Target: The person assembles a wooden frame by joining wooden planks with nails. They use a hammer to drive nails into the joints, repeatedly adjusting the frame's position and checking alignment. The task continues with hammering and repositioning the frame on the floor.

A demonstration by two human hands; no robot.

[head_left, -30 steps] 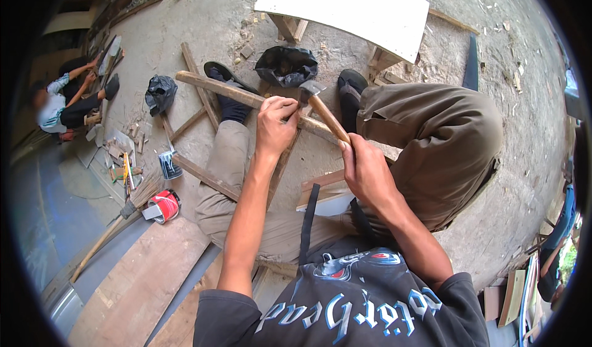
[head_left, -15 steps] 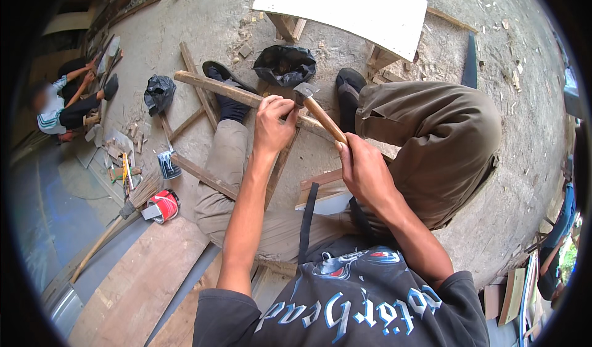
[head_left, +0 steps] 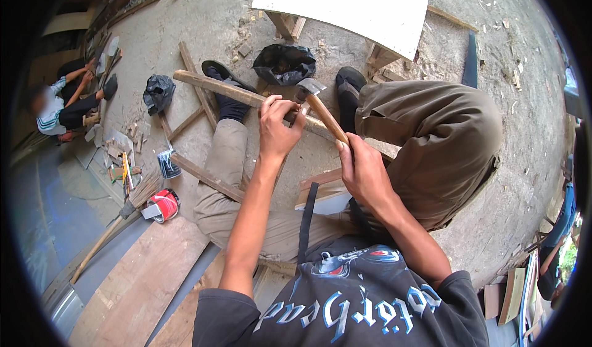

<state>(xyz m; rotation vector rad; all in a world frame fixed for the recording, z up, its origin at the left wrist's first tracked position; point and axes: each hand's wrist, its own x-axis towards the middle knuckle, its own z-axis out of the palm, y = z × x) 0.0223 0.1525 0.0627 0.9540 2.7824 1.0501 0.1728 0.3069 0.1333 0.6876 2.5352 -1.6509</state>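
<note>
My right hand point(head_left: 365, 171) is wrapped round the wooden handle point(head_left: 328, 120) of a hammer. The metal hammer head point(head_left: 310, 88) hovers by the fingertips of my left hand point(head_left: 279, 128). Those left fingers are closed in a pinch over a long wooden strip point(head_left: 216, 88); whatever is between the fingertips is too small to make out. The strip runs from upper left toward my bent right knee and is part of a frame of crossed wooden strips. Another strip point(head_left: 206, 175) of that frame lies over my left leg.
Ahead stands a low white-topped bench point(head_left: 345, 14). An open black plastic bag point(head_left: 285, 64) sits between my feet. Leftward are a knotted black bag point(head_left: 159, 94), a paint can point(head_left: 169, 164), a red can point(head_left: 163, 206) and a broom point(head_left: 117, 220). A handsaw point(head_left: 470, 62) lies right; another person point(head_left: 68, 103) sits far left.
The hammer head has lifted slightly and turned at my left fingertips. My left hand has shifted a little to the right, and the frame's lower strip has moved slightly right.
</note>
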